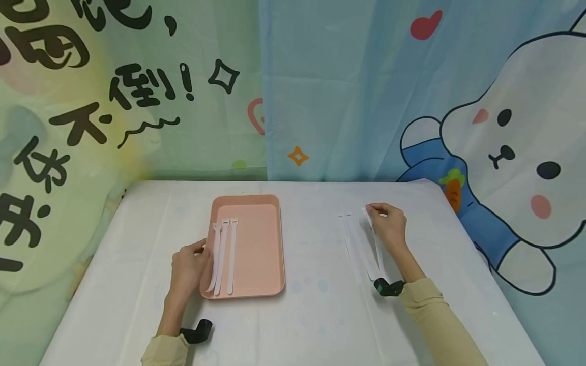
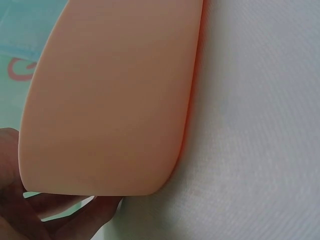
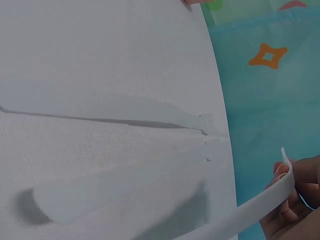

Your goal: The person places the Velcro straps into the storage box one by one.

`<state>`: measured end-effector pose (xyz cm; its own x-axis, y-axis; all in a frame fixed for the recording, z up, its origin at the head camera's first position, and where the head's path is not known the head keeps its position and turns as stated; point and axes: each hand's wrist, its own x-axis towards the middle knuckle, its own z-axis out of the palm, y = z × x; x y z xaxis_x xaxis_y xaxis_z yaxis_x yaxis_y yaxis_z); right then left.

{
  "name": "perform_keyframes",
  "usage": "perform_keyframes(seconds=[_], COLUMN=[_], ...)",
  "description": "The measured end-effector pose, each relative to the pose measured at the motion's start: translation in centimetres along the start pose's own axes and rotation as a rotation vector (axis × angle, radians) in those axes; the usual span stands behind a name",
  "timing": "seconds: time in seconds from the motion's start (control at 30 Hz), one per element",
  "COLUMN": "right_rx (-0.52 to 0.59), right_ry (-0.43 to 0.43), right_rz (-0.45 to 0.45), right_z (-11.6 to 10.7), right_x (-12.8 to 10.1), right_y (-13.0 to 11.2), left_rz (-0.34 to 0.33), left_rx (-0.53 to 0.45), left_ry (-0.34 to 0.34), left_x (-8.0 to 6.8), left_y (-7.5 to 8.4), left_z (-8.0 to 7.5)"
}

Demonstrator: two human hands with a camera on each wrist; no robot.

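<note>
Head view: left hand (image 1: 185, 267) touches the tray (image 1: 258, 244), grip unclear; right hand (image 1: 390, 226) pinches a white strip (image 3: 250, 210); backdrop lettering (image 1: 148, 85) includes "倒!"

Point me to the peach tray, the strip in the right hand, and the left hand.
Peach tray (image 1: 258, 244): head view, bare inside floor.
Strip (image 3: 245, 213): right wrist view, white length below the fingers.
Left hand (image 1: 186, 268): head view, back of hand.
</note>
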<state>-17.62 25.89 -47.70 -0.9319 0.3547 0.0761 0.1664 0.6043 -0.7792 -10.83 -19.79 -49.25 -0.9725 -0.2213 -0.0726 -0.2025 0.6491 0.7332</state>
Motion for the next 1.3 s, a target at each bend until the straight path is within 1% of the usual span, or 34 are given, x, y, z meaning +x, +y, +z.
perform_keyframes(seconds=[0.33,0.43,0.53,0.67,0.83,1.13,1.3], right_rx=[0.006,0.032,0.080,0.151,0.214,0.243,0.272], right_ry=[0.013,-0.011,-0.051,-0.094,-0.142,-0.201,-0.220], right_rz=[-0.045,-0.035,-0.018,-0.011,-0.007,0.007,0.016], right_z=[0.0,0.1,0.2,0.6,1.0,1.9,2.4], right_x=[0.2,0.0,-0.1,-0.2,-0.3,-0.6,-0.8], right_y=[-1.4,-1.7,-1.9,-2.2,-2.7,-3.4,-3.9], left_rz=[-0.004,-0.002,0.003,0.006,0.002,-0.006,-0.018], left_rx=[0.005,0.005,0.005,0.010,0.010,0.005,0.006], left_ry=[-0.011,-0.010,-0.006,0.002,0.007,-0.001,-0.008], left_x=[0.0,-0.1,-0.2,-0.2,-0.2,-0.3,-0.3], left_y=[0.0,0.2,0.2,0.2,0.4,0.3,0.4], left_z=[0.0,0.0,0.0,0.0,-0.1,-0.1,-0.1])
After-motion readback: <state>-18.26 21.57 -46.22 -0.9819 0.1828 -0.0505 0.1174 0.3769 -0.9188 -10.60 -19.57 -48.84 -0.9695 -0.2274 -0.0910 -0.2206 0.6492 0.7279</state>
